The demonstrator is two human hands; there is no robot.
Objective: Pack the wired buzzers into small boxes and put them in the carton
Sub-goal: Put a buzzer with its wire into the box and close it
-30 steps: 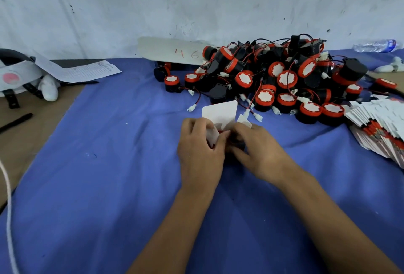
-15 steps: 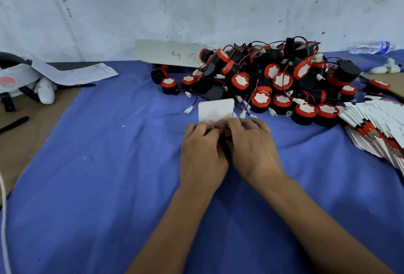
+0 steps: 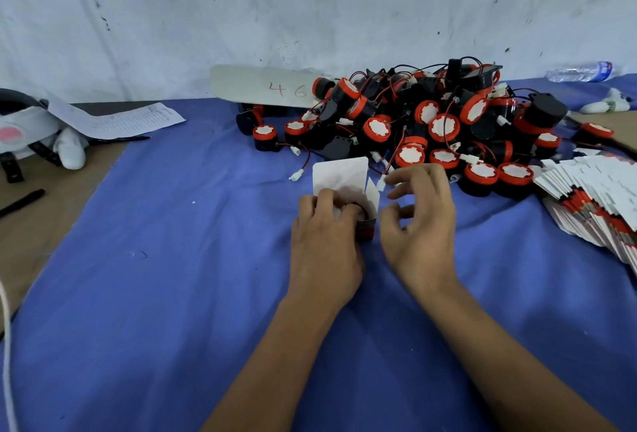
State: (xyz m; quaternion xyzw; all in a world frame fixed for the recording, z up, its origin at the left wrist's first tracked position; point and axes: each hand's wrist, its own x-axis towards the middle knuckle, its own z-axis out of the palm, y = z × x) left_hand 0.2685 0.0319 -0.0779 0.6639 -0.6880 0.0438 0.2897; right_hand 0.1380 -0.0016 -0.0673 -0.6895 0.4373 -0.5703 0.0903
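A small white box (image 3: 339,175) with its lid flap raised stands on the blue cloth, and a black buzzer sits partly inside it. My left hand (image 3: 325,245) grips the box from the left, fingers curled over its opening. My right hand (image 3: 418,225) hovers just right of the box, fingers loosely curled, its fingertips near a white wire connector (image 3: 381,183). Whether it pinches the connector is unclear. Behind lies a heap of black and red wired buzzers (image 3: 431,121).
A fanned stack of flat unfolded boxes (image 3: 599,200) lies at the right. A cardboard piece marked "46" (image 3: 262,88) leans at the wall. A paper sheet (image 3: 120,120) and a headset lie at left, a plastic bottle (image 3: 582,71) at far right.
My right hand has come off the box and moved right and up. My left hand stays on the box, whose side flap now shows.
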